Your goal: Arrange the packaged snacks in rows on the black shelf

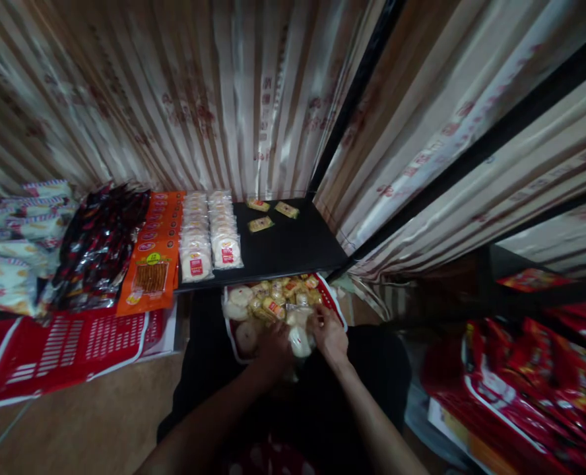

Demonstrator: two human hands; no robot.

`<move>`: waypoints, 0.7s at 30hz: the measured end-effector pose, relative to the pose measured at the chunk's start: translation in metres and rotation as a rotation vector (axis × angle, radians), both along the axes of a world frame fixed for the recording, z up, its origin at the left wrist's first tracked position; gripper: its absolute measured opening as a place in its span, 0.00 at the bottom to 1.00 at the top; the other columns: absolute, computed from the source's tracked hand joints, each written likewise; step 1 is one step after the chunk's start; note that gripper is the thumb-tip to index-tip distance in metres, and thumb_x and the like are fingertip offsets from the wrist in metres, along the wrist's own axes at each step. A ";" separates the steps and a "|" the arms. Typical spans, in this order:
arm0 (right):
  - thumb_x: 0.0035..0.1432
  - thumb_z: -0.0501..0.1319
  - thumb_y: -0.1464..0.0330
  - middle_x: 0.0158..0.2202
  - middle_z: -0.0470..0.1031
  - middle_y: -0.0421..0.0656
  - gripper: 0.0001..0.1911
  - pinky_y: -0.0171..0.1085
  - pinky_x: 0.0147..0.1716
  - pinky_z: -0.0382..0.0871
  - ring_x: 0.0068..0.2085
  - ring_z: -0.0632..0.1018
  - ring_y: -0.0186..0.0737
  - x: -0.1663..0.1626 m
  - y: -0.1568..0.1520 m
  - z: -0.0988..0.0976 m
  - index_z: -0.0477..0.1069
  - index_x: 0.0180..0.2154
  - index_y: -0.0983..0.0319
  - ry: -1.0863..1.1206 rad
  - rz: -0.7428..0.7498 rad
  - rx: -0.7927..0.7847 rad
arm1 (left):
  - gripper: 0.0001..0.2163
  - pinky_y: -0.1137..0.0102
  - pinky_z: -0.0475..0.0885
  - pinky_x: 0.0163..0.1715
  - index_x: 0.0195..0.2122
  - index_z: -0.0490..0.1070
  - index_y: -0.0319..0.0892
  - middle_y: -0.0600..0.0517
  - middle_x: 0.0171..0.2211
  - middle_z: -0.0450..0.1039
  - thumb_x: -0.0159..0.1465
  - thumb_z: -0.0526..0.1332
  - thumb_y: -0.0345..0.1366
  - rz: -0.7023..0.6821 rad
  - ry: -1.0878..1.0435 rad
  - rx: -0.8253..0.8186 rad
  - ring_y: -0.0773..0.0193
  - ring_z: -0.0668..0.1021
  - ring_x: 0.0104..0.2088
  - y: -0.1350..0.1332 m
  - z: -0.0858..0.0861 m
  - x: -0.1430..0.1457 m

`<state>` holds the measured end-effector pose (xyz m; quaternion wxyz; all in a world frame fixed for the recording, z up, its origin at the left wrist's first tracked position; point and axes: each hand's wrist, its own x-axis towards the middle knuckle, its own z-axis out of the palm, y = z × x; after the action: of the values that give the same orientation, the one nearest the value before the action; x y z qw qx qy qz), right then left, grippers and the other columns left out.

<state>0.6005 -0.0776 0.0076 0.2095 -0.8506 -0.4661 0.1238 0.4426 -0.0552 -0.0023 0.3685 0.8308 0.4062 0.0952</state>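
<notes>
Over a red basket with a white rim (341,310), my left hand (276,344) and my right hand (329,334) grip a clear packet of white round rice crackers (300,340) between them. The fingers of both hands are closed at the packet's sides, and the left ones are partly dark and hidden. Inside the basket, several small gold-wrapped snacks (273,308) lie beside more packets of white round crackers (238,297). The basket sits between my knees, against the front of a black shelf (283,247).
Two rows of upright rice cracker packets (226,251) stand on the shelf, with three gold packets (260,224) farther right. Orange snack bags (149,264), dark shiny packs (102,251) and white bags (10,277) line the left. Red baskets flank me; the right-hand basket (505,412) holds red bags.
</notes>
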 end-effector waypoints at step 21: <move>0.45 0.59 0.64 0.28 0.77 0.42 0.12 0.36 0.28 0.68 0.29 0.76 0.40 -0.011 -0.013 0.010 0.74 0.32 0.62 0.658 -0.028 0.060 | 0.15 0.61 0.69 0.47 0.45 0.67 0.40 0.44 0.43 0.73 0.62 0.47 0.36 0.237 -0.175 -0.098 0.57 0.75 0.44 -0.006 -0.006 0.001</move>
<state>0.5898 -0.0908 0.0180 0.3752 -0.7648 -0.3653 0.3752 0.4437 -0.0613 -0.0079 0.4290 0.7465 0.4718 0.1901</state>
